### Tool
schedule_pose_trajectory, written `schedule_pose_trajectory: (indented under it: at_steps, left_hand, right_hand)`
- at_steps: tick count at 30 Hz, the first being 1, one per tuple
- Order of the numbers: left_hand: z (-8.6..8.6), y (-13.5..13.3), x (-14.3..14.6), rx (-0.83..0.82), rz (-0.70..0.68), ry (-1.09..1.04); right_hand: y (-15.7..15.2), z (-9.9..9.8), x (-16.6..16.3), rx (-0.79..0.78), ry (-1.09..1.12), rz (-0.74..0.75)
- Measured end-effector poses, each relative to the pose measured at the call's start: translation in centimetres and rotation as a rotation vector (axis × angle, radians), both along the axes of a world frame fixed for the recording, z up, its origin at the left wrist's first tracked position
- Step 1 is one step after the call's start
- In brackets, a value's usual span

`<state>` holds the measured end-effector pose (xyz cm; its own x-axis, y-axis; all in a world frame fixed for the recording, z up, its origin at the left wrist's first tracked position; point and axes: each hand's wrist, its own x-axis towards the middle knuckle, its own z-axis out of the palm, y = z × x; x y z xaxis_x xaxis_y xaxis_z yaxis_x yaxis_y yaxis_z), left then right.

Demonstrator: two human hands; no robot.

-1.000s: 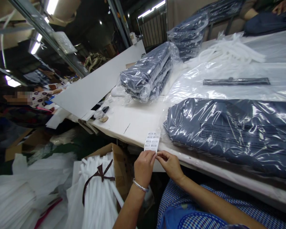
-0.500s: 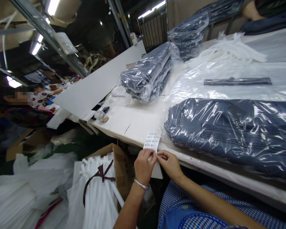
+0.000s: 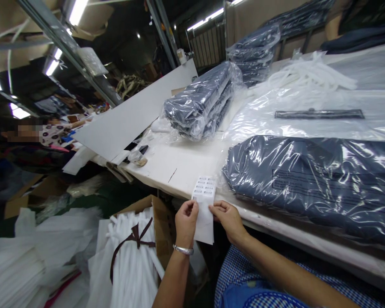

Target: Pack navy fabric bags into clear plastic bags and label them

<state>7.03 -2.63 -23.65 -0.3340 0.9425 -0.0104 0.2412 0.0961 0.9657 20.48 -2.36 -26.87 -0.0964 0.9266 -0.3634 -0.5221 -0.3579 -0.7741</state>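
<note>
A white strip of barcode stickers (image 3: 203, 201) hangs over the front edge of the white table (image 3: 179, 164). My left hand (image 3: 186, 222) pinches the strip's left edge, a silver bangle on its wrist. My right hand (image 3: 228, 219) pinches the right edge at about the same height. Just right of the strip lies a dark blue folded garment in a clear plastic bag (image 3: 314, 179).
A stack of bagged dark garments (image 3: 200, 100) stands mid-table, with more bagged garments (image 3: 255, 51) behind. Loose clear bags (image 3: 308, 115) and a dark strip (image 3: 319, 114) lie at right. A cardboard box of white foam tubes (image 3: 131, 261) stands below left. Another person sits far left.
The sticker strip has slid further off the table edge, so more blank backing hangs below my hands. My hands have moved apart to its two side edges.
</note>
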Motion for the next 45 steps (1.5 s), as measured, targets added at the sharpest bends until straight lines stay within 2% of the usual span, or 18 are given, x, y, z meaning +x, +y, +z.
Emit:
schedule_pose_trajectory:
  at_steps: [3,6,10,13,16,19,21,26,30,34,37,40,43,45]
  left_hand:
    - [1.0,0.2,-0.9,0.044,0.088,-0.067]
    - [2.2,0.4,-2.0,0.108,0.164,-0.103]
    - [3.4,0.4,-2.7,0.158,0.234,-0.049]
    - [3.8,0.3,-2.7,0.151,0.231,0.016]
    - [3.7,0.3,-2.3,0.150,0.197,0.110]
    - [3.5,0.3,-1.1,0.173,0.132,0.281]
    - [3.5,0.3,0.4,0.259,0.056,0.444]
    - [4.0,-0.1,5.4,0.589,-0.193,0.840]
    - [4.5,-0.5,8.9,0.745,-0.327,0.957]
    - [5.1,-1.0,11.4,0.787,-0.507,0.867]
    - [5.7,-1.1,13.2,0.729,-0.534,0.677]
    - [6.6,-0.4,15.4,0.498,-0.568,0.403]
    - [7.4,0.8,18.1,0.253,-0.762,0.142]
    - [7.8,1.6,20.0,0.171,-0.859,0.036]
  right_hand:
    - [1.4,0.2,-0.8,0.053,-0.004,-0.008]
    - [4.2,0.4,-2.2,0.087,-0.002,-0.034]
    - [9.3,0.7,-3.9,0.103,-0.011,-0.071]
    - [11.0,1.2,-3.9,0.123,-0.020,-0.069]
    - [9.2,1.7,-2.4,0.155,-0.086,-0.110]
    - [4.9,2.7,-0.1,0.332,-0.251,-0.106]
    - [2.2,3.6,1.5,0.425,-0.296,-0.054]
    - [-0.9,5.7,5.2,0.387,-0.197,-0.082]
    - [-1.5,6.4,8.0,0.363,-0.165,-0.206]
    - [-2.4,6.8,11.1,0.317,-0.096,-0.317]
    - [-3.5,7.1,13.9,0.312,-0.169,-0.349]
    - [-4.8,7.6,17.1,0.344,-0.343,-0.356]
    - [-5.8,8.4,20.4,0.377,-0.483,-0.337]
    - [-6.2,9.2,22.4,0.380,-0.556,-0.316]
